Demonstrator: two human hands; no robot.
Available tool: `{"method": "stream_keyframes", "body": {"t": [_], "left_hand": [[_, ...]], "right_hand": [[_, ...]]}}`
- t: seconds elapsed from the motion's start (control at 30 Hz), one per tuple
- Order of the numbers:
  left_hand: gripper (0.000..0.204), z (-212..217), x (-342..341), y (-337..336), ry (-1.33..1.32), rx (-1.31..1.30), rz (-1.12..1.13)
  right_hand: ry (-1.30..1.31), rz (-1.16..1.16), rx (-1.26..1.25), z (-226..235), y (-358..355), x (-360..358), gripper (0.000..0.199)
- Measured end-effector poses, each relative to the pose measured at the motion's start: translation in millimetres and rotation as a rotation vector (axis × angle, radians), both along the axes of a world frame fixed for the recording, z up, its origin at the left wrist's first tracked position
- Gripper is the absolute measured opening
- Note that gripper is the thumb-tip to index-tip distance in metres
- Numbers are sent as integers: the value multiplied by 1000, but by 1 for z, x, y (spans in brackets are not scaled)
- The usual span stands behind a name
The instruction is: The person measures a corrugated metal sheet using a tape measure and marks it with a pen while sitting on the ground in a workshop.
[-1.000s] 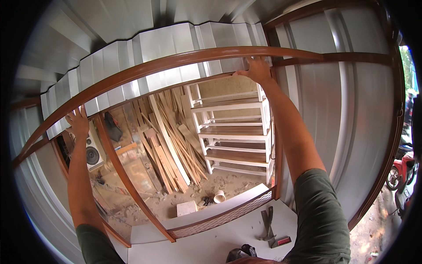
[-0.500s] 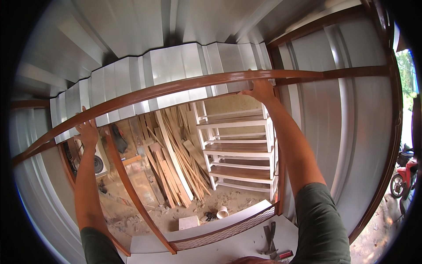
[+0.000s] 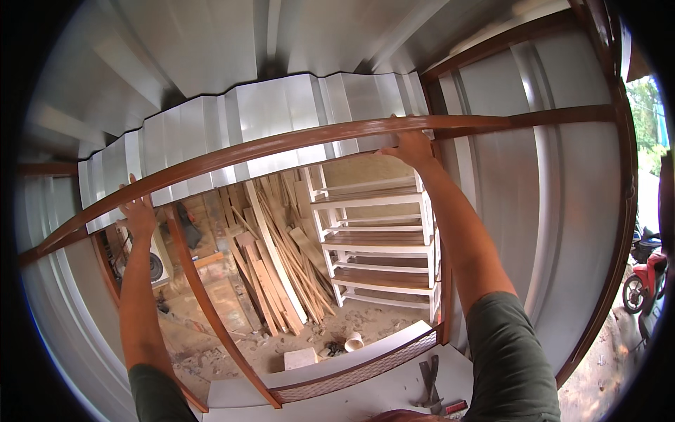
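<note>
Bar (image 3: pixel 281 146) above counter (image 3: pixel 365 396), possibly hammer (image 3: pixel 429 387), shelves (image 3: pixel 376 239) beyond

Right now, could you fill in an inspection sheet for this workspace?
Surface: white counter, with metal tools and a red item on it.
Job's things: brown rail across a corrugated metal sheet.
Clutter: wooden strips and a white container past the counter.
Hands: left hand and right hand, fingers partly hidden behind the rail; grip unclear.
Cables: nothing clearly seen.
Surroundings: white shelving past the counter; red motorcycle at far right.
</note>
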State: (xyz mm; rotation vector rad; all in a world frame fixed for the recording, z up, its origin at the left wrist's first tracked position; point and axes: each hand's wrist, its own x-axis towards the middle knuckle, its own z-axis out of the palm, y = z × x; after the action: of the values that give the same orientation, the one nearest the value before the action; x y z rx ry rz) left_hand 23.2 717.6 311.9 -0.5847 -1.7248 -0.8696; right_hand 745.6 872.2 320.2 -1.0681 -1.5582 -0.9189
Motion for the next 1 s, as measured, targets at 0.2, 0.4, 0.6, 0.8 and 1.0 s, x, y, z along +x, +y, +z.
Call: {"method": "stream_keyframes", "body": {"t": [0.2,0.4,0.6,0.8,1.0], "left_hand": [[66,1,28,-8,-61,-273,184],[67,4,-24,20,-4,-146,197],[63,-3,-33,23,2,-120,142],[59,4,-56,26,-13,-92,113],[63,2,-51,11,-12,-55,71]], "right_hand": [[3,-4,58,-3,13,7,101],[29,27,92,-7,23,7,106],[109,37,95,-13,22,0,113],[52,-31,108,-10,20,16,107],[37,-119,92,-13,19,10,99]]}}
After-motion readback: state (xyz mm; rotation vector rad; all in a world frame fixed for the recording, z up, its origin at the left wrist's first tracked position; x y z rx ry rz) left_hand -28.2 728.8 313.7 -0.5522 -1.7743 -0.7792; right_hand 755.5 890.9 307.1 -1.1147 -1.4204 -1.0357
